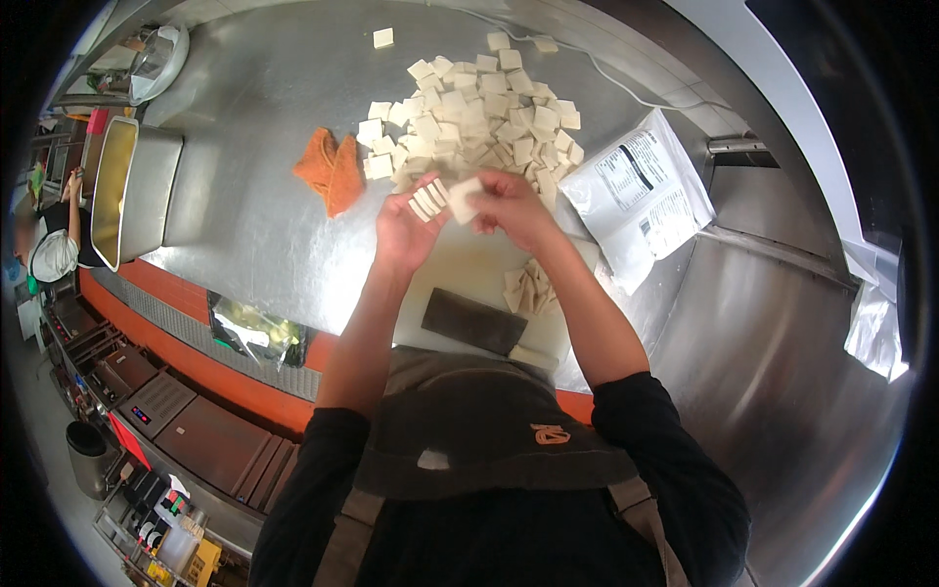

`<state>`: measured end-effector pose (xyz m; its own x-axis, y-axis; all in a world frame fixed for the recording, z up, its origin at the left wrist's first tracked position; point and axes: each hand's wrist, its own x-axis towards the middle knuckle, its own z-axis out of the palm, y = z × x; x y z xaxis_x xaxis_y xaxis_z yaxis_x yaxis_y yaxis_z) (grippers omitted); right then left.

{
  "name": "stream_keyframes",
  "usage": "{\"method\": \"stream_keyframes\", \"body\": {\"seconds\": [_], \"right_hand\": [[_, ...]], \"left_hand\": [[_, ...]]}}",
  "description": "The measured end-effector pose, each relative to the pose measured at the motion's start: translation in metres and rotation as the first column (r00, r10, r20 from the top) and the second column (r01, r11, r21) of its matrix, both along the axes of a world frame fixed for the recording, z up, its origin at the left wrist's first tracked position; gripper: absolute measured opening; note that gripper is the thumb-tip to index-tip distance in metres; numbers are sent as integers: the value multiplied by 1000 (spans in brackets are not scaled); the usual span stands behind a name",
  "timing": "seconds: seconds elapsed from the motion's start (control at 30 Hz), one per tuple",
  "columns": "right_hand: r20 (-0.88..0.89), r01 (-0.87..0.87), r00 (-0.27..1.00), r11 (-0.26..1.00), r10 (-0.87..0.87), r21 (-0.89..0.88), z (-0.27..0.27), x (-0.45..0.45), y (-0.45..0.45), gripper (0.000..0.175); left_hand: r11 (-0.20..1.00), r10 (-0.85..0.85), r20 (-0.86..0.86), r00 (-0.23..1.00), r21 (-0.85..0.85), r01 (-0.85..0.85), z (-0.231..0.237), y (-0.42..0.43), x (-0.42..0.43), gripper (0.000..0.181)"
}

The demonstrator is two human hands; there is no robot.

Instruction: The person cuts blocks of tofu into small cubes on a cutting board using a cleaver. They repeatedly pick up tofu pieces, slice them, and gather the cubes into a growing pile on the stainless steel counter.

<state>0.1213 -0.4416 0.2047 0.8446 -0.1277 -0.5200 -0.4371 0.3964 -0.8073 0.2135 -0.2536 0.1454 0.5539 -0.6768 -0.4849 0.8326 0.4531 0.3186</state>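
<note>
My left hand [411, 231] holds a short row of pale square slices [428, 200], standing side by side against its fingers. Between the thumb and fingers of my right hand [513, 205] is a single blurred pale square [464, 200], close beside that row. Beyond both hands lies a large loose heap of the same pale squares [469, 110] on the steel table. Under my hands is a pale cutting board [455, 264]. A dark rectangular blade [473, 321] lies on it near my apron, with pale folded pieces [530, 288] beside my right forearm. The material of the squares is unclear.
An orange cloth [330, 172] lies left of the heap. A white printed plastic bag [640, 198] is at the right. A deep steel container [150, 187] stands at the table's left end, with another person [59, 242] beyond it. A white cable [612, 77] runs along the back.
</note>
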Motion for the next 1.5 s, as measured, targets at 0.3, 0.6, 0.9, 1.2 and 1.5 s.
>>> {"method": "stream_keyframes", "body": {"seconds": [0.3, 0.6, 0.9, 1.2, 1.5], "right_hand": [[236, 91, 967, 738, 94, -669, -6, -28, 70, 35], [220, 114, 949, 405, 225, -907, -16, -47, 85, 48], [104, 46, 994, 691, 42, -721, 25, -75, 83, 35], [181, 139, 981, 408, 66, -902, -10, -72, 109, 47], [94, 11, 988, 553, 122, -833, -47, -75, 102, 65]], "left_hand": [[972, -46, 148, 988, 233, 11, 5, -3, -36, 42], [974, -53, 114, 992, 227, 26, 11, -5, -67, 52], [952, -49, 159, 986, 306, -2, 11, 1, -74, 57], [947, -36, 134, 990, 323, -9, 17, 12, -91, 50], [983, -117, 51, 992, 149, 108, -4, 34, -104, 53]]}}
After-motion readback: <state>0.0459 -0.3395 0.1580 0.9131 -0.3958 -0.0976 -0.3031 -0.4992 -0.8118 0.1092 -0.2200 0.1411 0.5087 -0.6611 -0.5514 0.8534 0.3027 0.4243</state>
